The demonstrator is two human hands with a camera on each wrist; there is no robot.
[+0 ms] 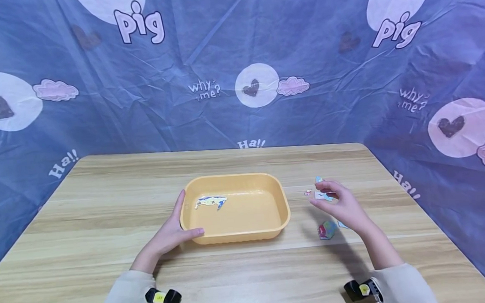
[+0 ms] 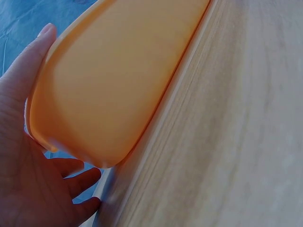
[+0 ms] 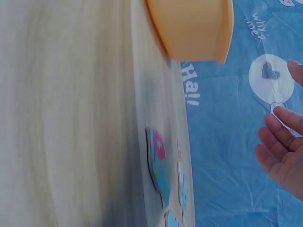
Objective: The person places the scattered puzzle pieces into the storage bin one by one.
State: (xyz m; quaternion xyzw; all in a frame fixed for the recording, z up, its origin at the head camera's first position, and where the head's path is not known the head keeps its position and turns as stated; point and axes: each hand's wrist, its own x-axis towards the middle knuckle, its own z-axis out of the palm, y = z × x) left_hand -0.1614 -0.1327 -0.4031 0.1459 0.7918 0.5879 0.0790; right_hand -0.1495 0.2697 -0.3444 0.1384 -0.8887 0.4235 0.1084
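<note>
A yellow plastic basin (image 1: 240, 236) stands on the table. At its left end my left hand (image 1: 173, 230) grips the rim, thumb over the front corner and fingers along the outer side. In the left wrist view the thumb lies against the basin wall (image 2: 109, 80). Inside the basin lies a flat cream-and-blue cut-out piece (image 1: 210, 201). To the right, my right hand (image 1: 344, 206) hovers over several small cut-out pieces, its thumb and fingers apart with nothing between them. A pink-and-teal piece (image 1: 326, 230) lies below it, and a white-and-blue piece (image 1: 322, 195) shows past its fingertips.
More pieces lie close by: a light blue one (image 1: 318, 179) behind the right hand, a tiny one (image 1: 308, 192) to its left, and another (image 1: 342, 225) partly under the wrist. A blue printed cloth (image 1: 207, 126) hangs behind the wooden table (image 1: 103, 217).
</note>
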